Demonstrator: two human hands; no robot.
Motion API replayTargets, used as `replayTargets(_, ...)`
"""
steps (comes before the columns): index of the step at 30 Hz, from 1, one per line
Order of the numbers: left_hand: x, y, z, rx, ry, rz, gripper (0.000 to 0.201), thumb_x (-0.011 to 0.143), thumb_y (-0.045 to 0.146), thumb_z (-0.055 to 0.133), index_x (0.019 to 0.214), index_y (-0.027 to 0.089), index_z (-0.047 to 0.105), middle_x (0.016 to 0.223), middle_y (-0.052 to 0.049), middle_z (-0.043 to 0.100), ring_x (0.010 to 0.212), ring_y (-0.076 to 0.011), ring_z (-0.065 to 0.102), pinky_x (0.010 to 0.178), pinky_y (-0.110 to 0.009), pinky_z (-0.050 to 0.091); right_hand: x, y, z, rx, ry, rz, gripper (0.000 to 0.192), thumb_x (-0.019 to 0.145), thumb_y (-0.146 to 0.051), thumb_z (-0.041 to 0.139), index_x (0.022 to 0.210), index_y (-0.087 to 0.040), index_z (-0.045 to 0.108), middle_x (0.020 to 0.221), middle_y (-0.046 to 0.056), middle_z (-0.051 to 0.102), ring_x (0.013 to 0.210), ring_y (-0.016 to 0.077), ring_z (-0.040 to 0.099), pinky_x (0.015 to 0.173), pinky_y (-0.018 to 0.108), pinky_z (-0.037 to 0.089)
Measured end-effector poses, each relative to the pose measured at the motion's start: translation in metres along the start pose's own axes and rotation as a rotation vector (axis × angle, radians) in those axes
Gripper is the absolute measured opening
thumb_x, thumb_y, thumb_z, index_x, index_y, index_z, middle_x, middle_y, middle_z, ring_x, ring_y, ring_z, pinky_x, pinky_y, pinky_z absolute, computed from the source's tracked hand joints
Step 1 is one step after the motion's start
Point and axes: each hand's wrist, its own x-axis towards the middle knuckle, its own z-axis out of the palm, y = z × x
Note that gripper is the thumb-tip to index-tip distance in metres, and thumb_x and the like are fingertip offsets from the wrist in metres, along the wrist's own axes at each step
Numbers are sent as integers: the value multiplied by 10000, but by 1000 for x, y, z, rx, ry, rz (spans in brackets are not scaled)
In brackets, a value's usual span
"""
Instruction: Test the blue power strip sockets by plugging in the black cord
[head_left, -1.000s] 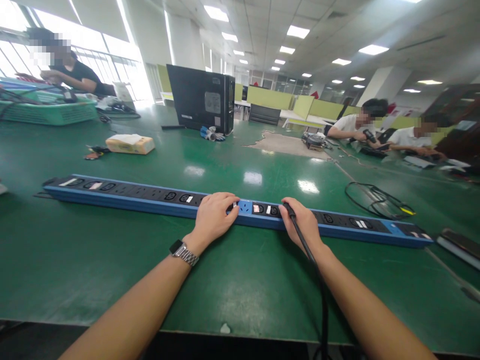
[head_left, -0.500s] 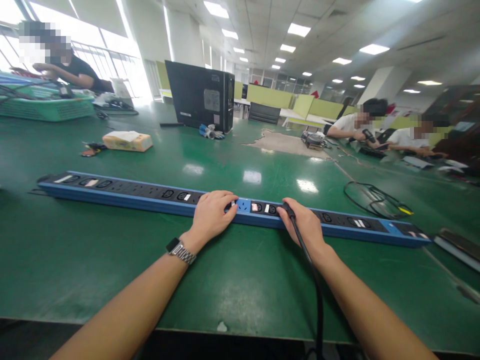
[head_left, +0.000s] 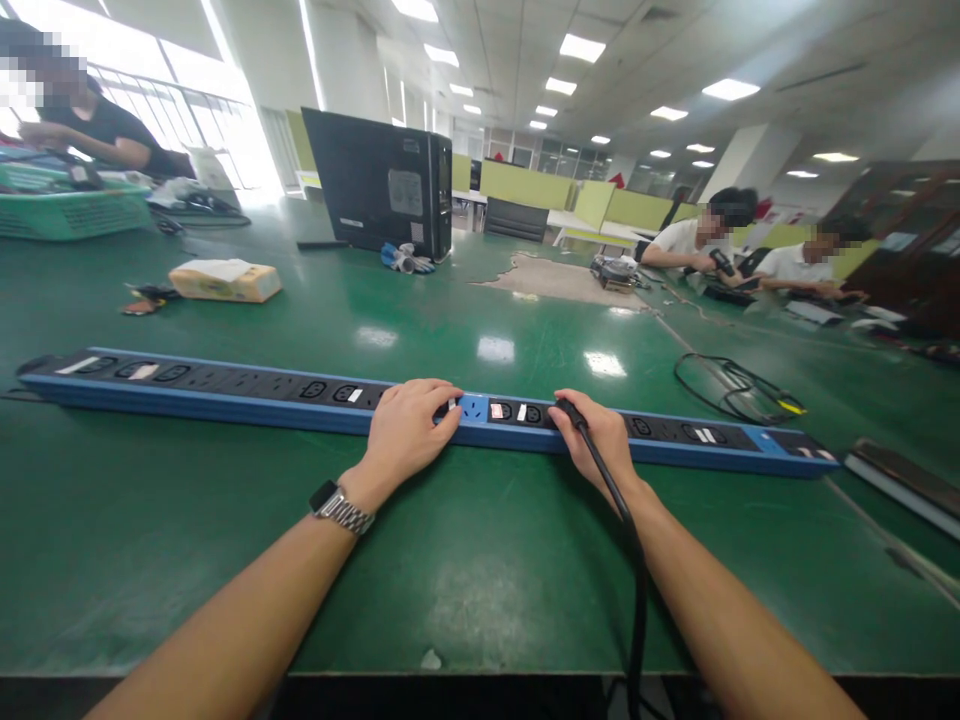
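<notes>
A long blue power strip (head_left: 225, 398) with black sockets lies across the green table (head_left: 465, 560). My left hand (head_left: 409, 430) rests flat on top of it near its middle, fingers pressing the strip; a metal watch sits on that wrist. My right hand (head_left: 600, 440) grips a black plug (head_left: 568, 410) seated at a socket of the strip. The plug's black cable (head_left: 634, 580) runs back along my right forearm and off the table's near edge.
A coiled black cable (head_left: 739, 388) lies to the right. A tissue box (head_left: 223, 281), a black computer case (head_left: 382, 185) and a green basket (head_left: 71, 208) stand farther back. Three other people sit at the table's far sides. A flat dark device (head_left: 904, 480) lies at the right edge.
Both hands stay in place on the strip and plug. The camera view has shifted slightly, so the scene sits lower and more to the left.
</notes>
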Motion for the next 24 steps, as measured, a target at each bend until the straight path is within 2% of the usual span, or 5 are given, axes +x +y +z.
replayTargets(7, 0, 1, -1, -15, -10, 18, 268, 894, 340, 496, 1052, 257, 697, 1135, -11, 698, 1088, -219, 594, 963, -398, 403, -2, 3, 8, 9, 109, 21, 283, 899, -393, 534, 1047, -218, 700, 997, 43, 739, 875, 194, 695, 784, 291, 521)
replayTargets(10, -1, 1, 0, -21, -1, 14, 269, 893, 339, 497, 1045, 253, 701, 1126, -19, 699, 1086, -221, 593, 958, -397, 404, 3, -2, 3, 43, 173, -84, 243, 909, -354, 523, 999, -212, 698, 975, 51, 734, 895, 193, 689, 808, 305, 528)
replayTargets(15, -2, 0, 1, -24, 12, 23, 257, 885, 333, 509, 1035, 256, 703, 1122, -20, 700, 1088, -224, 592, 955, -400, 401, 19, -10, -25, 74, 533, -135, 247, 876, -327, 571, 1055, -191, 673, 1054, 77, 699, 998, 212, 650, 919, 372, 491)
replayTargets(19, -2, 0, 1, -20, 19, 19, 259, 892, 334, 500, 1038, 260, 701, 1127, -19, 698, 1085, -223, 594, 959, -400, 399, 20, 34, -45, 160, 543, 76, 416, 814, -397, 632, 1161, -168, 634, 1007, 77, 711, 896, 201, 665, 860, 379, 511)
replayTargets(24, -2, 0, 0, -11, 6, 23, 272, 895, 341, 494, 1046, 249, 701, 1135, -24, 697, 1084, -227, 592, 965, -393, 406, 1, 117, -76, 322, 632, 422, 429, 723, -463, 696, 1012, -147, 703, 892, 66, 715, 764, 194, 666, 696, 325, 539)
